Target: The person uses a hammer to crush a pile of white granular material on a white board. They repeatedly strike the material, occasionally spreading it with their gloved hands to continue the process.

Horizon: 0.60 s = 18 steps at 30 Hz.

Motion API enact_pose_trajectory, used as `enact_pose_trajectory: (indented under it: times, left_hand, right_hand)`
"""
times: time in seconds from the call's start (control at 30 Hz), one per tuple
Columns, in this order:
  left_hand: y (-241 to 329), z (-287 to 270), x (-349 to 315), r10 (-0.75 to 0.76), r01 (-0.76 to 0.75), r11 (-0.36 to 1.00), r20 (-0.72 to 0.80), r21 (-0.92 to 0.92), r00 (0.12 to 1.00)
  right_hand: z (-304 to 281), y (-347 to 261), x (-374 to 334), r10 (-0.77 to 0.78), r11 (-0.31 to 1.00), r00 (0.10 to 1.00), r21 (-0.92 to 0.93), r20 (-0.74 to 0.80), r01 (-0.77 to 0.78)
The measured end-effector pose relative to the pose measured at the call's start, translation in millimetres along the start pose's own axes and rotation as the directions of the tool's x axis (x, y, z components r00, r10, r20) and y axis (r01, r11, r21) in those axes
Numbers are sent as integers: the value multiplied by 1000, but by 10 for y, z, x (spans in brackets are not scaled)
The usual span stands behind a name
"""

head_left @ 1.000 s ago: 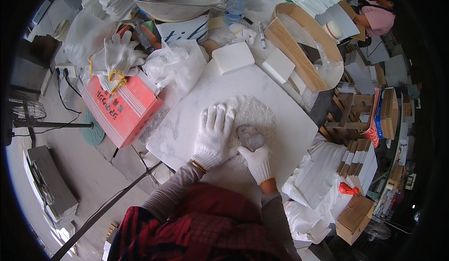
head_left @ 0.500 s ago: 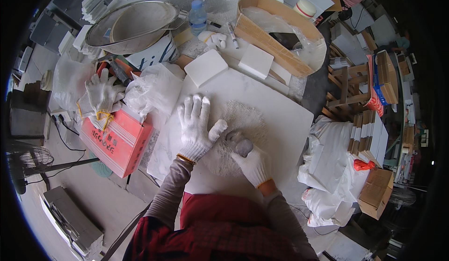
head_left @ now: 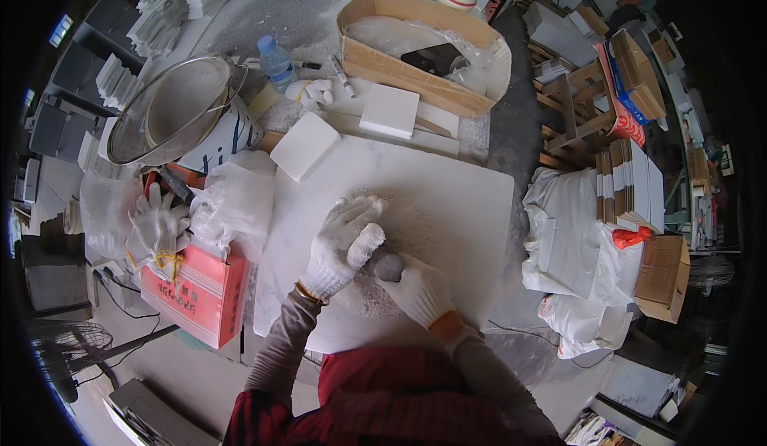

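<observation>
My left hand (head_left: 339,246), in a white knit glove, rests tilted over the grey powder (head_left: 413,226) on a white slab (head_left: 471,198). Its fingers stretch forward and to the right, a little blurred, with the thumb apart from them. I see nothing held in it. Close by on the right, my gloved right hand (head_left: 423,290) is closed around a smooth grey rounded piece (head_left: 389,267). The rest of that piece is hidden by the glove, so its kind is unclear. The left thumb is just above the piece.
White square tiles (head_left: 306,145) and a tile stack (head_left: 389,111) lie beyond the slab. Behind them is a cardboard tray (head_left: 431,98) with plastic and a phone. A sieve (head_left: 172,110) sits on a bucket at left, above a red box (head_left: 200,294) and spare gloves (head_left: 158,222).
My left hand has gone from lying flat on the slab to tilting over the powder, fingers swung rightward. My right hand still grips the grey piece, now nearer the left thumb. The view has shifted.
</observation>
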<state>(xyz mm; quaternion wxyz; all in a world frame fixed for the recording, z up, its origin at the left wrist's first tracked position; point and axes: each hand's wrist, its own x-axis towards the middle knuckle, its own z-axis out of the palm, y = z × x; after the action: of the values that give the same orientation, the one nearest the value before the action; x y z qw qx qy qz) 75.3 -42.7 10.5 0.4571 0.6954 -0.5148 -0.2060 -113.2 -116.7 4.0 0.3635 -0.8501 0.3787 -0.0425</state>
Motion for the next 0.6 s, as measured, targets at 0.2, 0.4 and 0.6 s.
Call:
enact_pose_trajectory:
  times: [0.2,0.4,0.6]
  left_hand:
    - [-234,101,464,33,-4,952,-88,306,996]
    - [-342,346,904,23,-54,810,61,583,998]
    - [-195,209,753,157,-195,981,512,20,844]
  right_hand:
    - [-26,-29,-5,-59,997,997,-43,-46,57]
    - [37,42,-11,-63,997,997,-53,-45,61]
    - [-13,13,-3,-39,997,998,-70,-39,36]
